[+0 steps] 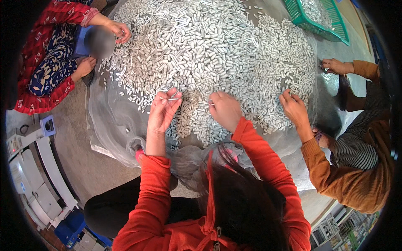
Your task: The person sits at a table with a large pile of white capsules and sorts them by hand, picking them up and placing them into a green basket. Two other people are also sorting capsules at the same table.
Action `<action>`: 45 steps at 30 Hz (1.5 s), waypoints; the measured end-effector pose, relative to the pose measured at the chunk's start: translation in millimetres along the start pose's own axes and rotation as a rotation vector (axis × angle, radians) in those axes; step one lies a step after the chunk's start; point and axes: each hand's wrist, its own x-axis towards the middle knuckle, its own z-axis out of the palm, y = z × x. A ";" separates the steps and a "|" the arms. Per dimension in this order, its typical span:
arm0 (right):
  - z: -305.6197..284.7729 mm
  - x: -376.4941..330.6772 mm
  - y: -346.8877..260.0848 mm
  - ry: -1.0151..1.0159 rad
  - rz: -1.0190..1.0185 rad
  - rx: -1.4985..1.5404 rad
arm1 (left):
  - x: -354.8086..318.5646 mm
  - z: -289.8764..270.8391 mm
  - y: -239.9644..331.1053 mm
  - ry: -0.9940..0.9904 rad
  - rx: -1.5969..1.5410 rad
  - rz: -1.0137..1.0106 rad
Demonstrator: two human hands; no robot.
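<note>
Left hand [162, 111] grip pinches one thin stick [171, 99]; right hand [225, 109] on countless pellets [217, 46].

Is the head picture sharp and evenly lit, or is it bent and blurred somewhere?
Head view: strong fisheye bending and black corners at the rim; soft, even light on the pile of white pieces; left hand and right hand fairly sharp; one smeared patch at upper left.

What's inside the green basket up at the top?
The green basket holds more small silvery-white pieces like those in the big pile. Only part of it shows; the pieces cover its bottom, so anything underneath them is hidden.
</note>
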 end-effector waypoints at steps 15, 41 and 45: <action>-60.8 -53.1 56.1 0.052 0.544 1.109 | 45.7 44.1 -60.4 0.381 1.852 0.289; -30.4 -61.1 61.5 0.082 0.378 0.118 | -3.1 19.1 -49.3 -0.001 1.699 0.063; -31.8 -54.3 62.7 0.032 0.324 0.096 | -2.2 17.9 -47.8 -0.032 1.647 -0.076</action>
